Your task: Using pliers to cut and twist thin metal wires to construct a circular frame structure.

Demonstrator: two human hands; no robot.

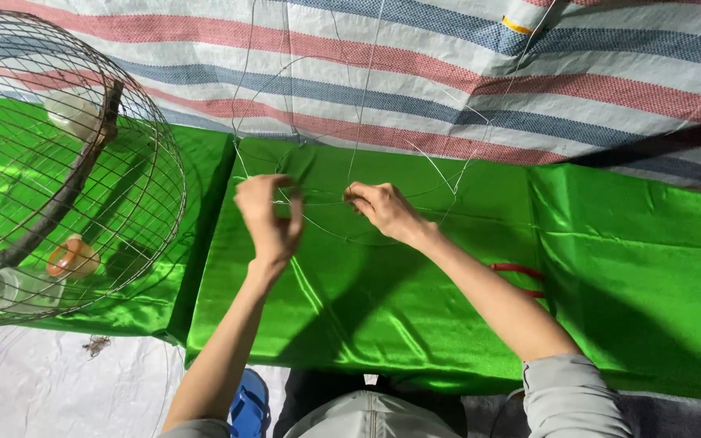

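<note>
A thin wire frame (350,122) of bent loops and uprights stands over a shiny green cloth (626,268). My left hand (268,215) pinches a wire at the frame's lower left, fingers curled around it. My right hand (383,209) grips the same low horizontal wire a little to the right, fingers closed on it. Both forearms reach forward from the bottom of the view.
A round wire birdcage (152,174) sits at the left with a wooden perch (62,199), a white cup (10,290) and an orange cup (73,258) inside. A red, white and blue striped tarp (529,73) lies behind. Red handles (519,269) lie by my right forearm. A blue sandal (249,404) shows below.
</note>
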